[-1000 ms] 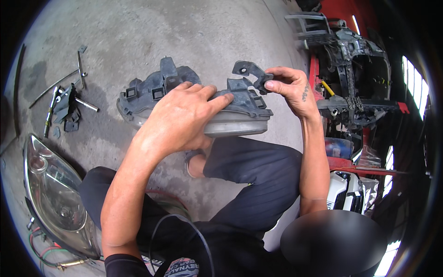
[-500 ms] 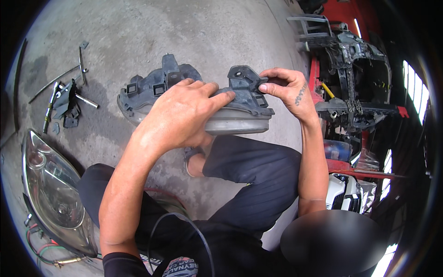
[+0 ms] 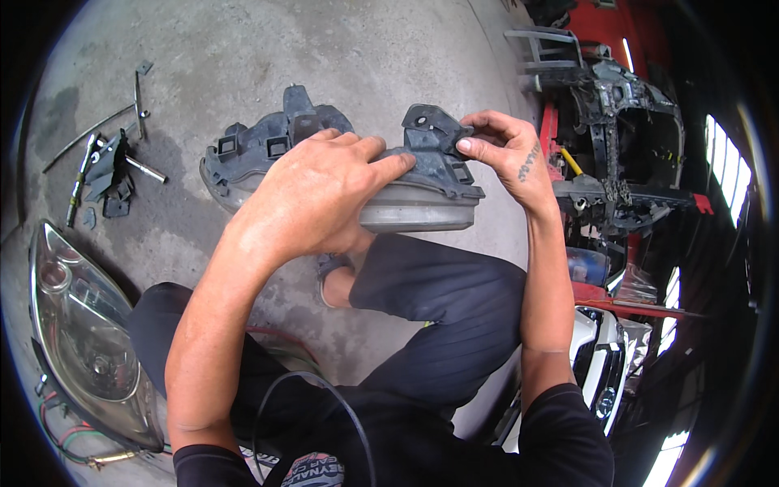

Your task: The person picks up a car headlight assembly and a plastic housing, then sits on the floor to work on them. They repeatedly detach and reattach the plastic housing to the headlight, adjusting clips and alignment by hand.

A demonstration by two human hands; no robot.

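Observation:
A car headlight (image 3: 418,213) with a clear lens rim and a dark plastic back is held above my bent knee. Wrapped over its middle, my left hand (image 3: 329,183) grips the housing, with the thumb and lower fingers partly hidden. At the headlight's right end stands a black plastic mounting bracket (image 3: 430,134) with a round hole. My right hand (image 3: 503,150) pinches the right edge of that bracket between thumb and fingers. The bracket sits against the housing; whether it is fastened there I cannot tell.
A second headlight (image 3: 89,333) lies on the floor at my left. Beyond it are a torch-like metal tool (image 3: 81,183), broken black plastic pieces (image 3: 105,174) and a cross-shaped wrench (image 3: 136,109). Hoses (image 3: 69,438) run at lower left. A stripped car front (image 3: 608,122) stands at right.
The view has shifted slightly, so the floor items appear a little farther left. Both hands keep their hold on the headlight and its bracket, with hardly any movement.

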